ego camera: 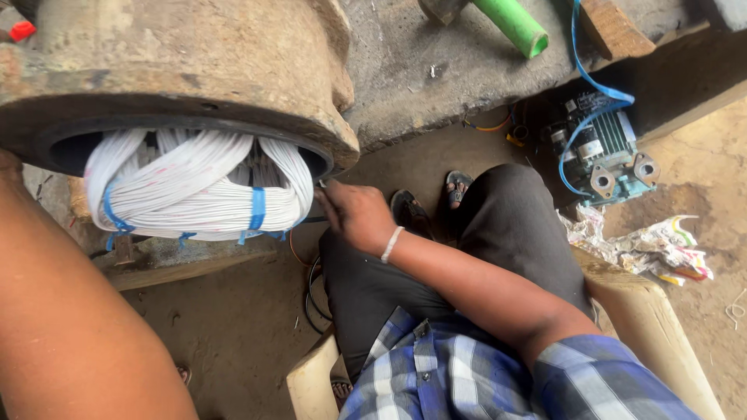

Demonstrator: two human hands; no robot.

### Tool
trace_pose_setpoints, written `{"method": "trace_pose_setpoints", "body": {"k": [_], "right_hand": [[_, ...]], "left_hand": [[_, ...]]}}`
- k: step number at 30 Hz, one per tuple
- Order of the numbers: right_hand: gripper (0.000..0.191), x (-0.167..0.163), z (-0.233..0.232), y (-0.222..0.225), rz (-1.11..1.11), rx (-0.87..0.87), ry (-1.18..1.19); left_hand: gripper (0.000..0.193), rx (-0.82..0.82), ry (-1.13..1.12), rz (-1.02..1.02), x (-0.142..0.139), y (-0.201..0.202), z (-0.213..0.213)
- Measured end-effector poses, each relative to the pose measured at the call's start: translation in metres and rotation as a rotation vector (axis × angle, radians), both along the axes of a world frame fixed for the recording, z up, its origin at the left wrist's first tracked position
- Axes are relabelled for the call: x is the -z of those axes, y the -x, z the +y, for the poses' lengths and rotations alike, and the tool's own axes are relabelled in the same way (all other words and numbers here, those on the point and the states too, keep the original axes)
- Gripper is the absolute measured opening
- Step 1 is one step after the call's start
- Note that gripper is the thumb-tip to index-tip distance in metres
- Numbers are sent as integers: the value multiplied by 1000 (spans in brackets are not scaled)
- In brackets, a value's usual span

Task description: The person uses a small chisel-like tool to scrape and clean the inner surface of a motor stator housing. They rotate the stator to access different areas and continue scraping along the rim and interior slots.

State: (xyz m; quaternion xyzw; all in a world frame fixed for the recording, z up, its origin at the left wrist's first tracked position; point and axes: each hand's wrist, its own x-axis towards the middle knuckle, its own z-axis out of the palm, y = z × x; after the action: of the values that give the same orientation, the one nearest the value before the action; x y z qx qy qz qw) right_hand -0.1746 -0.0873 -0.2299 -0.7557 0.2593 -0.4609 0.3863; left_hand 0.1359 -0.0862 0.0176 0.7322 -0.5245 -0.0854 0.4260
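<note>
A rusty round motor housing (pixel 194 70) lies on its side in front of me. White windings (pixel 194 190) bulge from its opening, bound with blue tape ties (pixel 257 210). My right hand (pixel 354 214), a white band on its wrist, reaches to the right edge of the windings. Its fingers are pinched together on a small thin metal piece (pixel 322 184) next to the housing rim. My left forearm (pixel 70 311) runs up the left side toward the housing. The left hand itself is beyond the frame's left edge.
A smaller blue-green motor (pixel 603 152) with a blue cable (pixel 580 54) sits on the dirt floor at the right, beside crumpled paper (pixel 646 249). A green-handled tool (pixel 513 23) lies on the concrete ledge. I sit on a wooden stool (pixel 654 319), with my sandalled feet (pixel 428 202) below the housing.
</note>
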Motion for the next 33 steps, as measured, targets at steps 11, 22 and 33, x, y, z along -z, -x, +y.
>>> {"method": "trace_pose_setpoints", "body": {"k": [11, 22, 33], "right_hand": [[23, 12, 6, -15, -91, -11, -99], [18, 16, 25, -50, -128, -69, -164], [10, -29, -6, 32, -35, -16, -109]], "left_hand": [[18, -44, -31, -4, -1, -2, 6], [16, -41, -28, -38, -6, -7, -1], [15, -19, 43, -61, -4, -17, -9]]}}
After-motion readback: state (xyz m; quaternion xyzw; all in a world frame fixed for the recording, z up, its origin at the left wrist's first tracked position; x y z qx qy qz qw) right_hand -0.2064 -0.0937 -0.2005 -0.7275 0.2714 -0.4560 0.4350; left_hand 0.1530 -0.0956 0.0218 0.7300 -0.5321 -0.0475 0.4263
